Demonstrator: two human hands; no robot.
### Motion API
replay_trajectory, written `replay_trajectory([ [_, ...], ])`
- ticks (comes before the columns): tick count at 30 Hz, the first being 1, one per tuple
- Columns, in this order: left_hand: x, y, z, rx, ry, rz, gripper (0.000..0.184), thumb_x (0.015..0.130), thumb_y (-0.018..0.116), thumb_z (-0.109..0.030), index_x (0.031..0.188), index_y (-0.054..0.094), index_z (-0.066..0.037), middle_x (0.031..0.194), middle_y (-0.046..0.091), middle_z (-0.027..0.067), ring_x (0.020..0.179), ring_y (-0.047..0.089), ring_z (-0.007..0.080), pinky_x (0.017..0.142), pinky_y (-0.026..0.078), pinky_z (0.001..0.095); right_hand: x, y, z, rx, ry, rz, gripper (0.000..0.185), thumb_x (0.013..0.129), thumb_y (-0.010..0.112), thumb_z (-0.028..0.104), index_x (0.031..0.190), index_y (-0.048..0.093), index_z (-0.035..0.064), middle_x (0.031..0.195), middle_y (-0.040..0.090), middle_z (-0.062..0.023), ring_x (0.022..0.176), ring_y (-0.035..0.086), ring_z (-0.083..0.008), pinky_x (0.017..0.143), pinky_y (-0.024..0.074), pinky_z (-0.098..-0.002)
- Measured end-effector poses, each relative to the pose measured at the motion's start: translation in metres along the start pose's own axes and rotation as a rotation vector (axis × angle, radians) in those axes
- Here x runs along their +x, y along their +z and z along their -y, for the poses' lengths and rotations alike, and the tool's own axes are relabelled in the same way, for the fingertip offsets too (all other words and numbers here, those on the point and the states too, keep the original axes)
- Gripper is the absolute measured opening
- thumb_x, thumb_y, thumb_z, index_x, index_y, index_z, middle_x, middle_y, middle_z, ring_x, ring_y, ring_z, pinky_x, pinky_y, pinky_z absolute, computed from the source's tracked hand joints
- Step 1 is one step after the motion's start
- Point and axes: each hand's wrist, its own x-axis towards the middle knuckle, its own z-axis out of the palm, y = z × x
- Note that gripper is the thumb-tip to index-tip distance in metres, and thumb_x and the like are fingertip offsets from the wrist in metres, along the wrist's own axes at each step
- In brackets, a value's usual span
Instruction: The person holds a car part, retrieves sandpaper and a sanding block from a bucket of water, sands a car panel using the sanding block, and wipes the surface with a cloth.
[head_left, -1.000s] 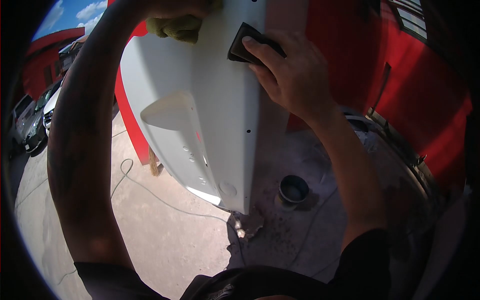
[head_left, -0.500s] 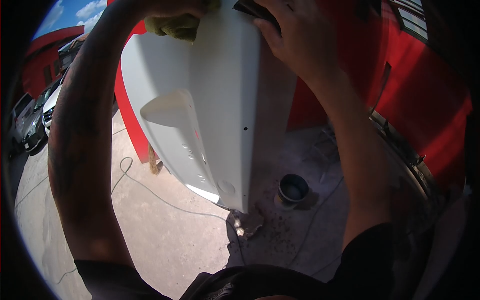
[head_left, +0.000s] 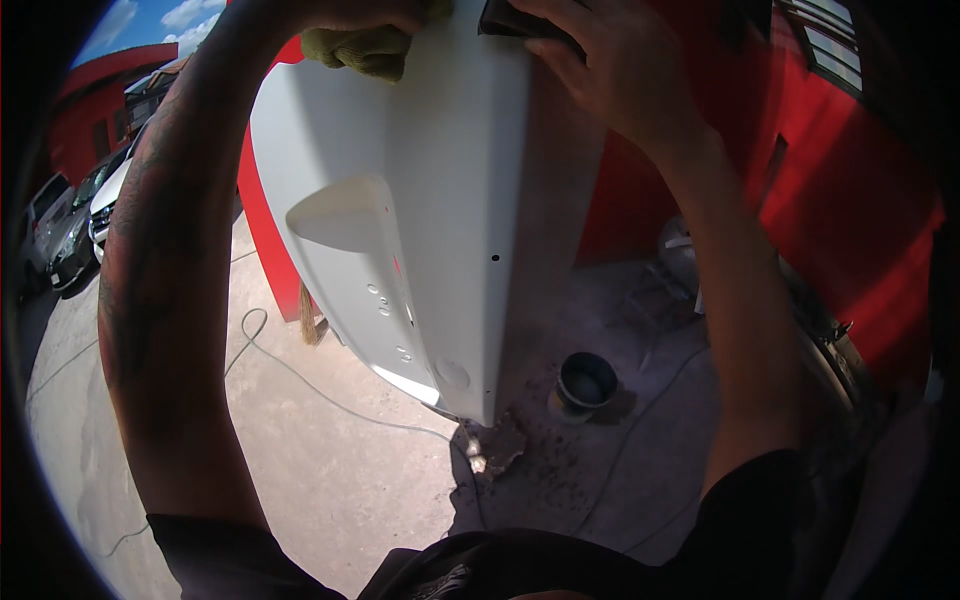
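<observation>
A white car body panel (head_left: 445, 190) stands upright before me, with a moulded recess and small holes in it. At the top edge of the view, my left hand (head_left: 365, 12) is closed on a damp-looking olive-green cloth (head_left: 355, 52) against the panel's upper part. The frame cuts off part of that hand. Across the panel's ridge, my right hand (head_left: 625, 75) grips a thin dark sheet or pad (head_left: 510, 20), pressed to the white surface at the upper right. Its exact kind I cannot make out.
A dark bucket (head_left: 587, 380) holding liquid stands on the concrete floor below. A hose or cable (head_left: 340, 407) snakes across the ground. Behind the panel rises a red wall (head_left: 850, 200); a straw broom (head_left: 308, 318) leans at the left. Parked cars (head_left: 75, 240) line the far left.
My right hand and the dark pad have shifted slightly right and down. The cloth in my left hand appears a little further right, with the whole view slightly shifted.
</observation>
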Motion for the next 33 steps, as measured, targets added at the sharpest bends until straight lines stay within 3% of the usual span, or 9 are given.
replay_trajectory([
  [1, 0.002, 0.002, 0.002, 0.010, 0.003, -0.006, 0.069, 0.080, 0.073, -0.018, 0.143, 0.045, -0.009, 0.119, 0.065, 0.0173, 0.103, 0.065, 0.0278, 0.092, 0.056, 0.0463, 0.005, 0.005, -0.008, -0.042, -0.004, -0.050, 0.029, 0.083, 0.073, 0.017, 0.110, 0.069, 0.0081, 0.105, 0.067, -0.0123, 0.100, 0.063, -0.0282, 0.085, 0.0530, -0.0396],
  [2, 0.004, 0.001, 0.004, 0.021, 0.006, -0.014, 0.068, 0.080, 0.073, -0.018, 0.142, 0.045, -0.008, 0.119, 0.065, 0.0171, 0.102, 0.065, 0.0276, 0.092, 0.056, 0.0462, -0.007, 0.023, -0.019, -0.016, 0.102, 0.056, 0.043, 0.077, 0.077, 0.019, 0.119, 0.066, 0.0172, 0.109, 0.064, -0.0060, 0.094, 0.062, -0.0254, 0.078, 0.0524, -0.0406],
  [6, 0.007, -0.001, 0.007, -0.024, 0.031, 0.017, 0.067, 0.080, 0.072, -0.016, 0.141, 0.046, -0.009, 0.117, 0.066, 0.0166, 0.101, 0.065, 0.0267, 0.092, 0.055, 0.0462, -0.051, 0.012, 0.029, 0.146, 0.090, 0.047, 0.040, 0.074, 0.079, 0.019, 0.113, 0.070, 0.0225, 0.104, 0.064, -0.0052, 0.096, 0.062, -0.0259, 0.083, 0.0525, -0.0399],
  [14, 0.000, -0.002, 0.002, -0.020, 0.032, -0.011, 0.066, 0.080, 0.071, -0.015, 0.141, 0.047, -0.008, 0.115, 0.066, 0.0163, 0.101, 0.065, 0.0259, 0.095, 0.054, 0.0456, -0.019, 0.012, 0.006, -0.018, 0.121, -0.049, 0.043, 0.077, 0.077, 0.020, 0.118, 0.067, 0.0186, 0.106, 0.063, -0.0055, 0.094, 0.063, -0.0245, 0.079, 0.0533, -0.0383],
  [17, 0.001, -0.001, 0.006, 0.014, 0.044, -0.049, 0.066, 0.080, 0.071, -0.015, 0.141, 0.046, -0.008, 0.115, 0.066, 0.0161, 0.102, 0.065, 0.0264, 0.095, 0.054, 0.0456, -0.046, -0.002, 0.042, 0.065, 0.159, 0.085, 0.042, 0.077, 0.077, 0.019, 0.117, 0.066, 0.0172, 0.106, 0.063, -0.0055, 0.094, 0.063, -0.0250, 0.080, 0.0534, -0.0393],
  [22, -0.005, -0.006, -0.001, -0.031, 0.038, -0.001, 0.068, 0.079, 0.070, -0.015, 0.142, 0.045, -0.009, 0.117, 0.065, 0.0163, 0.103, 0.065, 0.0275, 0.095, 0.054, 0.0459, -0.016, 0.006, 0.017, 0.003, 0.167, -0.038, 0.038, 0.076, 0.077, 0.021, 0.112, 0.069, 0.0203, 0.103, 0.064, -0.0042, 0.095, 0.062, -0.0247, 0.080, 0.0532, -0.0380],
  [25, 0.001, -0.005, 0.000, -0.007, 0.045, -0.013, 0.068, 0.079, 0.070, -0.015, 0.142, 0.045, -0.008, 0.117, 0.065, 0.0164, 0.102, 0.065, 0.0277, 0.095, 0.054, 0.0458, 0.009, -0.006, 0.011, -0.049, 0.208, 0.032, 0.030, 0.083, 0.074, 0.017, 0.111, 0.068, 0.0079, 0.102, 0.067, -0.0122, 0.097, 0.063, -0.0280, 0.083, 0.0533, -0.0393],
  [29, -0.003, -0.004, 0.002, -0.025, 0.093, -0.037, 0.068, 0.079, 0.071, -0.015, 0.142, 0.046, -0.008, 0.118, 0.065, 0.0166, 0.102, 0.065, 0.0278, 0.094, 0.054, 0.0457, -0.013, -0.016, 0.033, 0.047, 0.193, 0.156, 0.031, 0.081, 0.075, 0.016, 0.110, 0.069, 0.0078, 0.103, 0.066, -0.0117, 0.096, 0.063, -0.0280, 0.082, 0.0529, -0.0402],
  [33, 0.006, -0.008, -0.003, -0.030, 0.001, 0.026, 0.068, 0.080, 0.072, -0.016, 0.142, 0.046, -0.008, 0.118, 0.064, 0.0164, 0.103, 0.065, 0.0278, 0.094, 0.055, 0.0450, 0.008, 0.000, 0.000, -0.023, 0.161, 0.028, 0.030, 0.083, 0.074, 0.017, 0.112, 0.069, 0.0098, 0.106, 0.066, -0.0134, 0.100, 0.063, -0.0295, 0.084, 0.0527, -0.0418],
])
